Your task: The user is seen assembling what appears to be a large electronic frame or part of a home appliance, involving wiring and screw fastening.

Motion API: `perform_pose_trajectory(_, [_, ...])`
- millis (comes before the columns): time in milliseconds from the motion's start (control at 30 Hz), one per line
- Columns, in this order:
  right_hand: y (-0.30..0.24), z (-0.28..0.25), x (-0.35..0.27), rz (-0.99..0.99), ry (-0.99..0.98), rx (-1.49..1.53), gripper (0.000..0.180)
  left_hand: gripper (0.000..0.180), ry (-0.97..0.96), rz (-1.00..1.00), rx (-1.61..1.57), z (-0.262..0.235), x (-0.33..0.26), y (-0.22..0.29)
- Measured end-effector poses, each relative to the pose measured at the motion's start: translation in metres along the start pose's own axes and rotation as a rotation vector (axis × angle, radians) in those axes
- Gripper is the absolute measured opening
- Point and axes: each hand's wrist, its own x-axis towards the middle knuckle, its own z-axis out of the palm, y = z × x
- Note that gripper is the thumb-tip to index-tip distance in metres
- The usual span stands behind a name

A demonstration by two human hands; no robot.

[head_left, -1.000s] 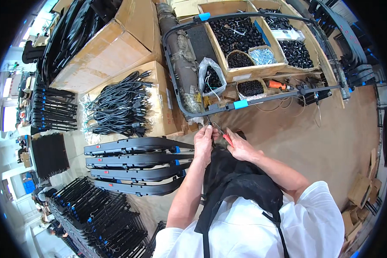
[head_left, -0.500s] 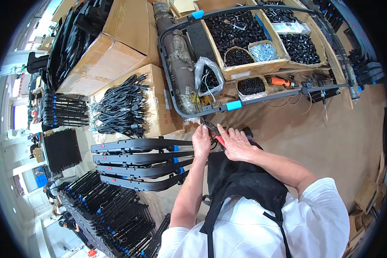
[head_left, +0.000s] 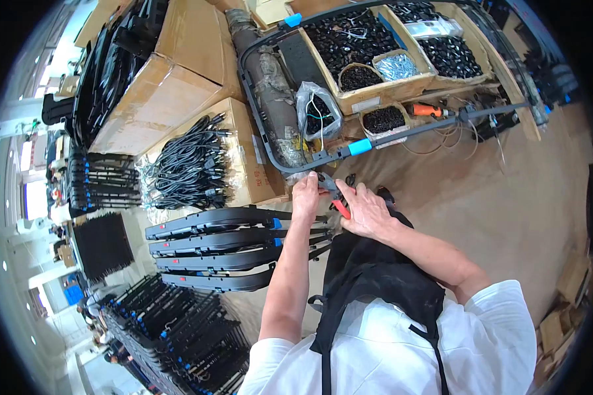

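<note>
While both hands are meeting at the near corner of the tube frame, these lines are running near to far:

Apron: black apron (head_left: pixel 375 276) is hanging over a white shirt, nearest the camera.
Right hand: right hand (head_left: pixel 366 210) is closing around red-handled pliers (head_left: pixel 336 197), palm down.
Left hand: left hand (head_left: pixel 305 194) is pinching the frame corner, fingers curled shut on it.
Key relation: pliers' jaws are pointing up-left toward the left hand, touching or just beside it; their long axis is slanting from lower right to upper left.
Frame: dark tube frame (head_left: pixel 408 128) with two blue sleeves is running away to the right, just beyond both hands.
Panels: four black folded panels (head_left: pixel 211 247) are lying stacked left of the left forearm.
Cables: bundled black cables (head_left: pixel 188 168) are resting on a cardboard box (head_left: pixel 155 102).
Trays: cardboard trays of black small parts (head_left: pixel 356 43) are sitting farthest away.
</note>
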Motion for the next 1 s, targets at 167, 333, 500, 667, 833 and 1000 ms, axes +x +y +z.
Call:
perform_pose_trajectory(167, [-0.009,0.014,-0.009,0.110,0.136,-0.052,0.089,0.044,0.050,0.188,0.845,0.002,-0.003,0.085])
perform_pose_trajectory(333, [-0.050,0.025,-0.008,0.132,0.182,-0.117,0.086,0.049,0.153,0.661,1.356,-0.017,0.033,0.113])
perform_pose_trajectory(500, [-0.065,0.044,-0.005,0.182,0.268,-0.174,0.085,0.048,-0.082,0.634,1.647,-0.008,0.065,0.112])
perform_pose_trajectory(667, [-0.076,0.064,0.005,0.220,0.362,-0.297,0.084,0.043,-0.025,0.727,1.296,-0.013,0.066,0.088])
perform_pose_trajectory(833, [-0.094,0.086,0.023,0.336,0.390,-0.344,0.083,0.042,0.049,0.713,1.190,-0.002,0.065,0.092])
perform_pose_trajectory(1000, [-0.090,0.085,0.026,0.328,0.398,-0.319,0.092,0.041,0.068,0.667,1.170,-0.002,0.065,0.092])
